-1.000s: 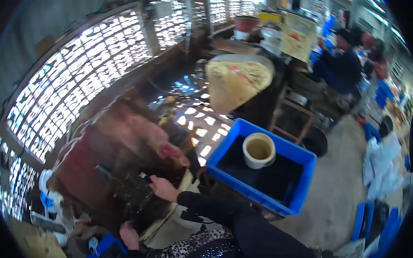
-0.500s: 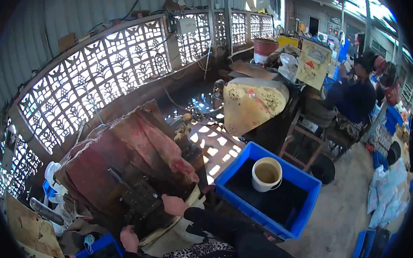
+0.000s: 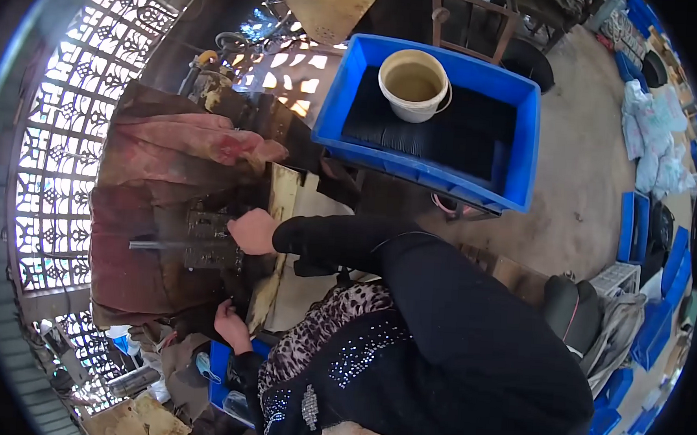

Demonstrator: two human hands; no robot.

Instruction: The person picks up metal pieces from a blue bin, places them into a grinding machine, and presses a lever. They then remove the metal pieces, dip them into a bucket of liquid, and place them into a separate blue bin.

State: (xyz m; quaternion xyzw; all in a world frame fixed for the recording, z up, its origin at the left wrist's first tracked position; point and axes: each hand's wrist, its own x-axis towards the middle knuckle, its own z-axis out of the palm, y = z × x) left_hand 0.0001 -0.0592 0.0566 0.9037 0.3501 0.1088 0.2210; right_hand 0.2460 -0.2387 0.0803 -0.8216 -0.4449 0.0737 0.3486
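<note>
The red cloth (image 3: pixel 126 241) hangs left of a blue tub (image 3: pixel 526 132) bearing a cream bucket (image 3: pixel 414 111). The dark metal block (image 3: pixel 207 255) sits beside the cloth. Right hand (image 3: pixel 254 231): at the block's right edge (contact unconfirmed). Left hand (image 3: pixel 232 327): lower, near the block. Closure of either grip: not determinable. Step in hand, apparently: right-hand work at the block; the next move calls for careful finger placement.

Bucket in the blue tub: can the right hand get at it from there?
Probably yes: the right hand is by the metal block, but the bucket stands in the open tub with nothing over it, so reaching over the tub's side might do.
</note>
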